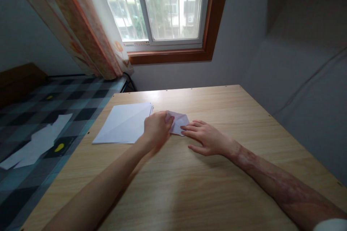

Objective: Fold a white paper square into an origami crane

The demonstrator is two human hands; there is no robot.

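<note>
A small folded piece of white paper is between my two hands, over the middle of the wooden table. My left hand is closed on the paper's left side, with the thumb lying on top. My right hand has its fingers stretched out, and the fingertips touch the paper's right edge. Creases show on the paper, but its full shape is partly hidden behind my left hand. Just left of my left hand lies a stack of white paper sheets.
Left of the table, a bed with a checked cover bears several loose pieces of paper. Beyond the table's far edge are a wall and a window with a curtain. Another wall runs along the right.
</note>
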